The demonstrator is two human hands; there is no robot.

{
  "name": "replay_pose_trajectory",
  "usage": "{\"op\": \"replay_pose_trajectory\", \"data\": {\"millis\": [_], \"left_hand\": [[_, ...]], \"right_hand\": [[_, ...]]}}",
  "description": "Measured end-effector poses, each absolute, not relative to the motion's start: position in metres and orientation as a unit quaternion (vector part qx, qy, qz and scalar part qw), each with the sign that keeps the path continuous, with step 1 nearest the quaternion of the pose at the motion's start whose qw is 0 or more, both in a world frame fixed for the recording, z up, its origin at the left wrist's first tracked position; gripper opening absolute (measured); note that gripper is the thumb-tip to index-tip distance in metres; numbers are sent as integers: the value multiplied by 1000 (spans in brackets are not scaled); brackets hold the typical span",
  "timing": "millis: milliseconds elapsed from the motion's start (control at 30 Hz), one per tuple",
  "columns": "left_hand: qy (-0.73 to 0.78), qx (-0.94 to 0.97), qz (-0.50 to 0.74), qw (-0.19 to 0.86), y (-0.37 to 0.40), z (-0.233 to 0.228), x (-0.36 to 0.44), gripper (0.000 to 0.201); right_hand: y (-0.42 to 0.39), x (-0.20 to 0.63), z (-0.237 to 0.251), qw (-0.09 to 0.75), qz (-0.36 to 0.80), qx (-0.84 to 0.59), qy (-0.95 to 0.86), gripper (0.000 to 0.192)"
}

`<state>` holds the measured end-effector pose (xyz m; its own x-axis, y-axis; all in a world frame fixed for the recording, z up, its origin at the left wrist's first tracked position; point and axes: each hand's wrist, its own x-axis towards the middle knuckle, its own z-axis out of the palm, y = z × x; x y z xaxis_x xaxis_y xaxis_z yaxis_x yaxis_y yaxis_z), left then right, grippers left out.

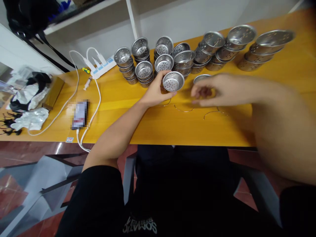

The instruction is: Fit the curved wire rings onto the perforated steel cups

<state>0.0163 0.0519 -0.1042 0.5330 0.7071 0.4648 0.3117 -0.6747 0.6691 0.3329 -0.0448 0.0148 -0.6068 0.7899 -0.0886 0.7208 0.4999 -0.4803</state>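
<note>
Both forearms are bare down to the left hand and right hand. Behind them sit black short sleeves and a black shirt with pale lettering at its hem.

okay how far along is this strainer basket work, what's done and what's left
Done is hard to tell: stacks of baskets stand behind. In hand: the left hand holds one perforated basket; the blurred right hand hovers above the wire handles. Left, seemingly: three loose wires on the table.
</note>
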Motion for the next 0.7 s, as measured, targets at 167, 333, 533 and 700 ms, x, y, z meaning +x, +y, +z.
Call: {"op": "replay_pose_trajectory", "data": {"millis": [167,333,533,700], "left_hand": [[320,826,375,273,50,-101,16,90],[316,827,373,276,50,-101,16,87],[294,835,384,262,52,-103,16,86],[313,830,376,268,54,-104,13,92]], "right_hand": [[-49,292,3,-41,240,-432,-868,6],[-56,281,4,-84,179,-480,-855,14],[-63,269,11,-124,116,-487,-857,17],[-60,273,10,-124,113,-471,-866,15]]}}
